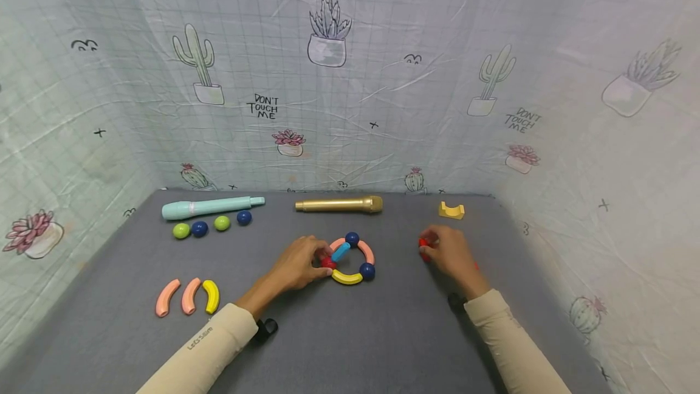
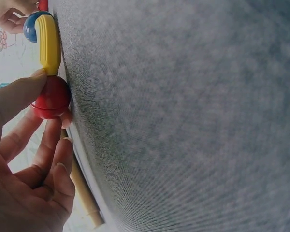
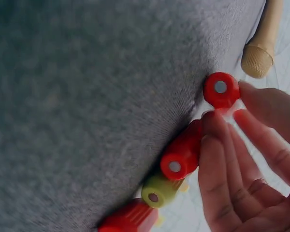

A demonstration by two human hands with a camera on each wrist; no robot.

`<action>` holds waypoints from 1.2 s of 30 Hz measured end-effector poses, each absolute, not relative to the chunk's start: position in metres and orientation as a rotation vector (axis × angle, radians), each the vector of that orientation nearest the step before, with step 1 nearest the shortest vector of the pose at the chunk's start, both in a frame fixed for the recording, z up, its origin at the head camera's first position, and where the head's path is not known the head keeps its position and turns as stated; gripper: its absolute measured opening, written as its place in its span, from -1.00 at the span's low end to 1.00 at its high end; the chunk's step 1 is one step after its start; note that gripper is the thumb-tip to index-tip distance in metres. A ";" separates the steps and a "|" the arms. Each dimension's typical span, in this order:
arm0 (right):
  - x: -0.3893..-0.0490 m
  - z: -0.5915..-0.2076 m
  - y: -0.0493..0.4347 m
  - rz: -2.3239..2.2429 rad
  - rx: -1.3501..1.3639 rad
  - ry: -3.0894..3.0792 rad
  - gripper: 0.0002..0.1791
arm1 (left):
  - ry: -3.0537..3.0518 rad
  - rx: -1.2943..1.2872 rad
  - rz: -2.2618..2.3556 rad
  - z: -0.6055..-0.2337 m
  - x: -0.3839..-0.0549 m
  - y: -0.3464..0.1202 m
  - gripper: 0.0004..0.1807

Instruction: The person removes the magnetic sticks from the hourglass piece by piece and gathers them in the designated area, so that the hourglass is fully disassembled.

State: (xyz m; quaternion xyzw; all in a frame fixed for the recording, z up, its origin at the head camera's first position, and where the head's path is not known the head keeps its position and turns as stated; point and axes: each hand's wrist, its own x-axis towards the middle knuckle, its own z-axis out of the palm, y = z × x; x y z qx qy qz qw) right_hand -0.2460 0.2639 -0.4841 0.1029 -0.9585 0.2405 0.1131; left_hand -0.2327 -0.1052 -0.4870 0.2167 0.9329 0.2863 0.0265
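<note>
Pinching glossy red ball (image 1: pixel 327 262) with left hand (image 1: pixel 297 262); holding small red piece (image 1: pixel 424 250) between thumb and fingers of right hand (image 1: pixel 451 252), well apart from left. Just right of left hand, between both: ring of hard, shiny parts, with salmon arcs (image 1: pixel 366 252), ribbed yellow arc (image 1: pixel 347 278), round navy balls (image 1: pixel 352 239), light-blue stick (image 1: pixel 340 252) slanted across. In right wrist view only: grey metallic-looking disc in held piece's round end, plus lime piece (image 3: pixel 164 187) between other red pieces (image 3: pixel 182 153). Left of left hand: loose curved pieces (image 1: pixel 188 297), lime balls (image 1: pixel 222 223), mint microphone (image 1: pixel 216 207). Beyond hands: gold mesh-headed microphone (image 1: pixel 338 205), notched yellow block (image 1: pixel 451 211). Farther back: wrinkled cloth (image 1: pixel 350 99) printed with pots (image 1: pixel 326 51) holding cacti and succulents.
</note>
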 end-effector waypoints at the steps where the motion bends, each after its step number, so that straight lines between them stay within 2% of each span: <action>1: -0.245 -0.484 0.263 0.675 0.303 -2.801 -0.73 | 2.882 0.668 0.884 -0.487 -0.232 -0.105 -0.69; 8: -0.240 -0.478 0.229 0.719 0.363 -2.706 -0.72 | 2.884 0.663 0.876 -0.486 -0.232 -0.105 -0.70; 15: -0.238 -0.467 0.168 1.145 0.619 -2.727 -0.67 | 2.892 0.668 0.875 -0.485 -0.232 -0.105 -0.71; 18: -0.237 -0.465 0.147 1.242 0.735 -2.742 -0.62 | 2.895 0.696 0.879 -0.486 -0.232 -0.105 -0.71; 21: -0.236 -0.465 0.131 1.265 0.812 -2.742 -0.65 | 2.902 0.714 0.884 -0.486 -0.231 -0.105 -0.72; 26: -0.235 -0.466 0.117 1.255 0.801 -2.728 -0.79 | 2.908 0.725 0.891 -0.487 -0.230 -0.105 -0.72; 36: -0.236 -0.467 0.119 1.407 0.674 -2.699 -0.86 | 2.915 0.734 0.897 -0.488 -0.231 -0.108 -0.73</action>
